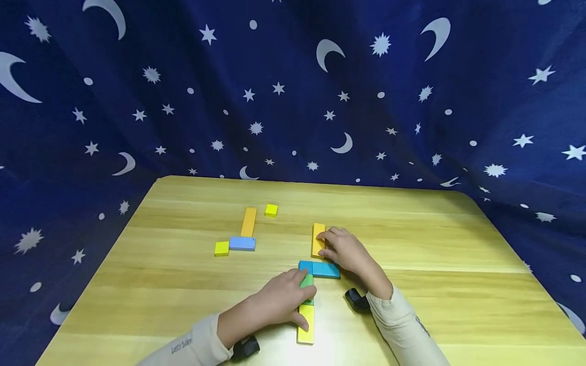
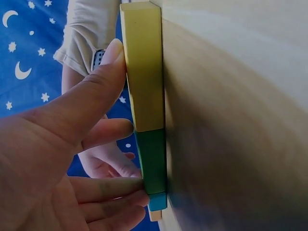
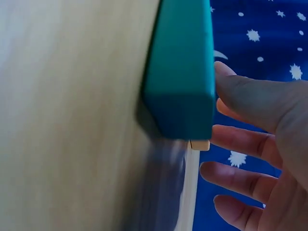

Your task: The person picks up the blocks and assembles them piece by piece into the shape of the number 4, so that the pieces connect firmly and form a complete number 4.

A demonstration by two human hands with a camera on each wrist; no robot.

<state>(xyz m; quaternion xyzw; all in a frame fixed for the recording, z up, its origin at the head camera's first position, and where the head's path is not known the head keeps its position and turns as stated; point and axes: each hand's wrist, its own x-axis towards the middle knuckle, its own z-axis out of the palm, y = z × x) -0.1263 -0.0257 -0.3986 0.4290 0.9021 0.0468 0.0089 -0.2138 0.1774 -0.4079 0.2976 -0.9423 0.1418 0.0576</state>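
My left hand rests over a column of flat blocks in the head view. Its thumb lies on the yellow block, and its other fingers touch the green block and reach the small blue block. The left wrist view shows these fingers extended on the yellow block and green block. At the column's far end, a longer blue block points right. My right hand has fingertips on the orange block just beyond; the right wrist view shows its fingers spread.
Left of the column lie another orange block, a periwinkle block touching its near end, and two yellow squares, one left and one farther back. A dark blue starry curtain hangs behind the wooden table.
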